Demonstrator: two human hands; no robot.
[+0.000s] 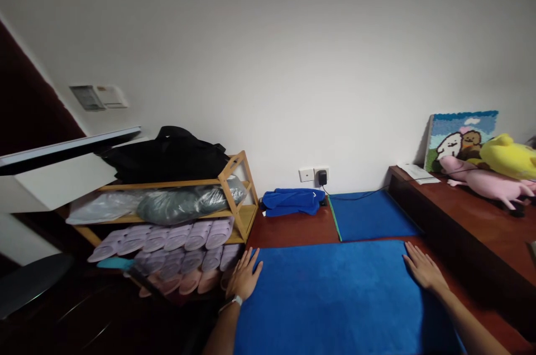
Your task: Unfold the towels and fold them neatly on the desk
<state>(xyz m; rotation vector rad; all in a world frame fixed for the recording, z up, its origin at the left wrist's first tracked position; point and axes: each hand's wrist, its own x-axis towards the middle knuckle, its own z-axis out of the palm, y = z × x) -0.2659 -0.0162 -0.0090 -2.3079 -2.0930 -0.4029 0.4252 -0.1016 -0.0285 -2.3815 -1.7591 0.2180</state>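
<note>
A large blue towel [330,293] lies spread flat over a reddish-brown wooden surface [288,230]. My left hand [244,277] rests at its far left corner, fingers stretched out and pointing away from me. At the far right corner my right hand [424,268] lies flat on the edge, fingers extended. Neither hand grips anything. Beyond the towel's far edge, a smaller folded blue cloth [372,214] with a green edge lies flat. To its left sits a bunched blue cloth [293,201]. The near end of the large towel runs out of view.
A wooden rack [243,215] at left holds a black bag [167,157], plastic-wrapped bundles and several lilac and pink slippers [192,238]. A plug [322,177] with a black cable sits in the wall socket. Plush toys [481,179] and a dog picture [460,137] occupy the raised right ledge.
</note>
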